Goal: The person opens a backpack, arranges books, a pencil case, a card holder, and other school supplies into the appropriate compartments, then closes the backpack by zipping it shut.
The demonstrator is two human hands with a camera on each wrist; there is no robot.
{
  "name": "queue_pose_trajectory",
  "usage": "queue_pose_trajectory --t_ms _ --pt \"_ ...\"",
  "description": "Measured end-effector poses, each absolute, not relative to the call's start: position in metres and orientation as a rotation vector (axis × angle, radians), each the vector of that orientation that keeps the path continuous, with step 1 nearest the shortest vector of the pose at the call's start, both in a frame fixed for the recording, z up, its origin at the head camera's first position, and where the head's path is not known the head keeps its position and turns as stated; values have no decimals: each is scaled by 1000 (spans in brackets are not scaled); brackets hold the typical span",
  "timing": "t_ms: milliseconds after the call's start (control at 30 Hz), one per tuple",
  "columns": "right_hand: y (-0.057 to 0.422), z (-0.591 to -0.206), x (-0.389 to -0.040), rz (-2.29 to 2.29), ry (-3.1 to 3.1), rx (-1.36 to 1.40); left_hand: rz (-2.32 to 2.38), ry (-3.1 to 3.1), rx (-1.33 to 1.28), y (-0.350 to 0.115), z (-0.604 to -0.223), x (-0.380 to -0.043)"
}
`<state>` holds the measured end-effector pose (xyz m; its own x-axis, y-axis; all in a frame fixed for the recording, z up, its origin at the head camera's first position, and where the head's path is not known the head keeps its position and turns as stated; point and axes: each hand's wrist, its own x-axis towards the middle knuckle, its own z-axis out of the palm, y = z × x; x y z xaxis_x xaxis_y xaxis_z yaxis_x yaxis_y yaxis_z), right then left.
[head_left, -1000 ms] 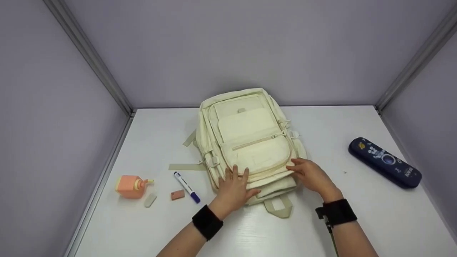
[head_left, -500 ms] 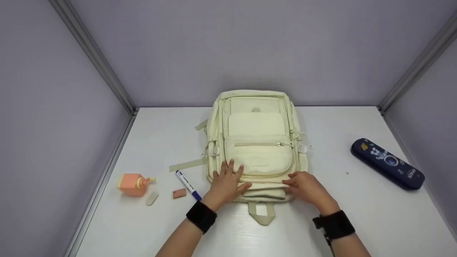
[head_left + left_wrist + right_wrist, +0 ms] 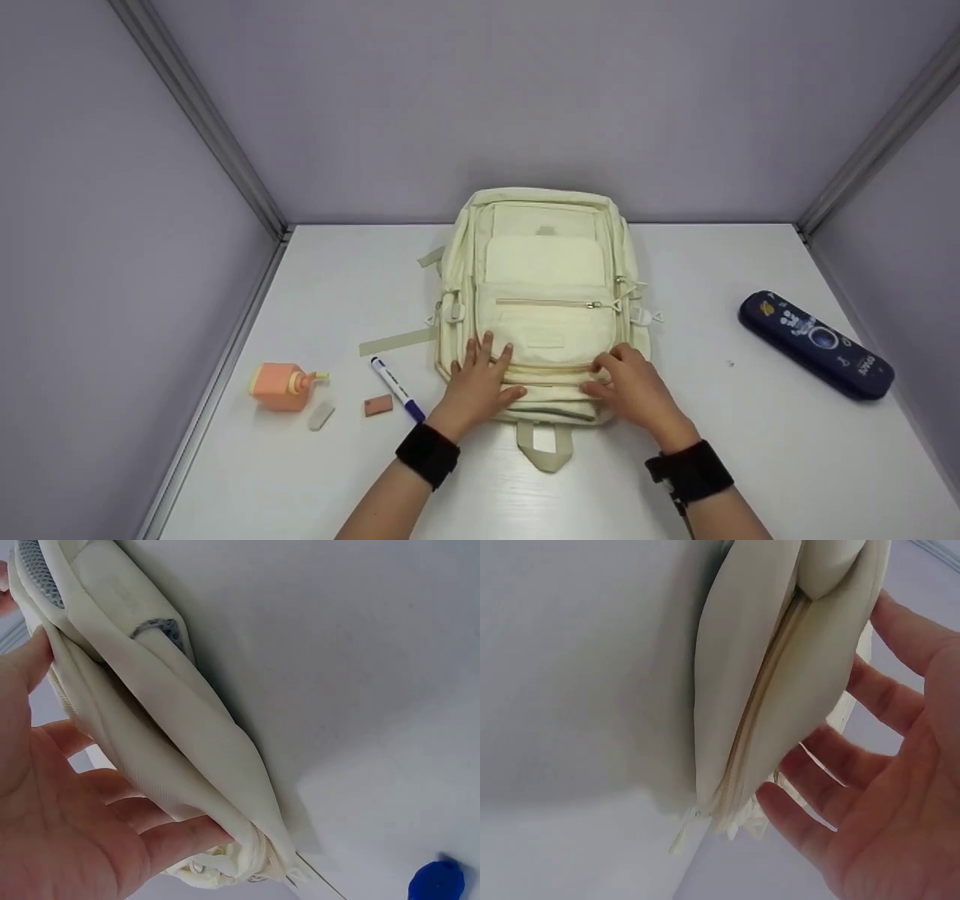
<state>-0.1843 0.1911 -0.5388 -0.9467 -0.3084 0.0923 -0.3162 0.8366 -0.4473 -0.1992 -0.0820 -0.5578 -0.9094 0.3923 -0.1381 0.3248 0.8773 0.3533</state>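
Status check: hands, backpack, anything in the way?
Left hand spread on backpack, right hand touching its lower front. Backpack front up on table. Marker near left hand; no obstruction seen.

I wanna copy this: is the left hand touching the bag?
Touching: the left wrist view shows the left hand with its thumb right against the bag.

The right hand (image 3: 907,795), its 4 fingers (image 3: 889,699) slightly spread, touches the cream bag (image 3: 739,652).
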Motion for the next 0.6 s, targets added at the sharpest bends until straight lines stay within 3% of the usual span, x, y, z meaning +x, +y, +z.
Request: queue_pose_trajectory --t_ms 367,600 --pt "179 -550 -198 657 -3105 661 758 2784 614 -102 -546 -213" --pt "179 -553 -199 630 -3128 694 1082 2987 254 -127 -545 -248"
